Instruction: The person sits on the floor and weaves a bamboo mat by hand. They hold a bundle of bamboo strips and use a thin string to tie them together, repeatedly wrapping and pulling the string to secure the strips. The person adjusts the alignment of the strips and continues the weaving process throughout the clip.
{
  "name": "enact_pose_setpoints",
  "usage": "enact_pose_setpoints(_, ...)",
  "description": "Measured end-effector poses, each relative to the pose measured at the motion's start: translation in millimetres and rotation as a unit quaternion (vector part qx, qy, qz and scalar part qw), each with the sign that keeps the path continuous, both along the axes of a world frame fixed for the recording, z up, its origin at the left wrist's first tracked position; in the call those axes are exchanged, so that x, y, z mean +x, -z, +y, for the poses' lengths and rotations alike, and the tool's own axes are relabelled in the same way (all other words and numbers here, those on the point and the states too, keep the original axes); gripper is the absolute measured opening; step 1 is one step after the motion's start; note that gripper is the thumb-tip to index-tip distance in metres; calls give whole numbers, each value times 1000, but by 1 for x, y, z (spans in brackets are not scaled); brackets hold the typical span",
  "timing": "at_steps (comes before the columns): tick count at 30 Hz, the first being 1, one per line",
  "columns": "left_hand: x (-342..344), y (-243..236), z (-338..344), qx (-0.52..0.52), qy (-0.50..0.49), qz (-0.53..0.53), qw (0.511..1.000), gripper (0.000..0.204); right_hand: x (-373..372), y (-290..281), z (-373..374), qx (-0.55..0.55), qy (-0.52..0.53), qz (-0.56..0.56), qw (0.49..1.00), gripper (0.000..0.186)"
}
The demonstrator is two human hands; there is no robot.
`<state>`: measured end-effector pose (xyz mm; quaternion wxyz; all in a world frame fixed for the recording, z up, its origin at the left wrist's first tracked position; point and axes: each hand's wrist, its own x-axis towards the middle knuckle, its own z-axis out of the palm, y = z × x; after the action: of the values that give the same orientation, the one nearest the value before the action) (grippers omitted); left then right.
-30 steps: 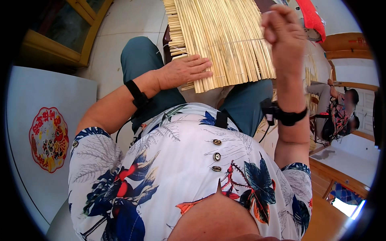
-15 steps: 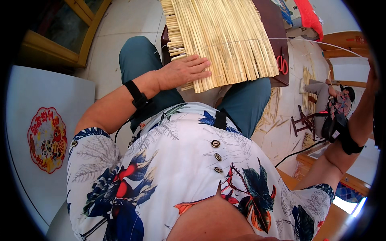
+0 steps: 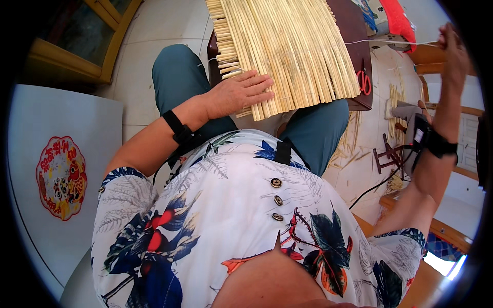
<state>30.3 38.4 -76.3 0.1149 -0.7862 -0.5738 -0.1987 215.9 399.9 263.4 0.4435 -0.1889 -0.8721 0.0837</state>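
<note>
A mat of pale, straw-coloured stalks (image 3: 287,51) laid side by side rests on a dark table (image 3: 355,31), its near edge over my knees. My left hand (image 3: 239,93) presses on the mat's near left corner, fingers stretched out over the stalks. Out at the far right, my right hand (image 3: 452,46) is raised, its fingers closed around a thin white cord (image 3: 380,41). That cord runs taut from the mat's right side to the hand. Another short piece of white cord (image 3: 230,65) shows at the mat's left edge, by my left hand.
Red-handled scissors (image 3: 364,82) lie on the table right of the mat. Loose stalks (image 3: 350,138) litter the floor, near a dark folding stool (image 3: 389,156). Another person sits at the right, mostly behind my arm. A glass-fronted cabinet (image 3: 105,56) stands at left.
My right hand has moved up and inward from the far right rim, and the cord has straightened. My left hand stays on the mat, which has shifted slightly right in view.
</note>
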Motion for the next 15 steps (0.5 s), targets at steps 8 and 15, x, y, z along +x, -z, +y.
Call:
enact_pose_setpoints(8,-5,-27,-34,-90,-83,-67,990,67,-59,169,-78,-395,-183,-142,889,19)
enact_pose_setpoints(15,-7,-20,-66,24,-298,-531,793,64,-75,237,-155,-393,-259,-312,825,11)
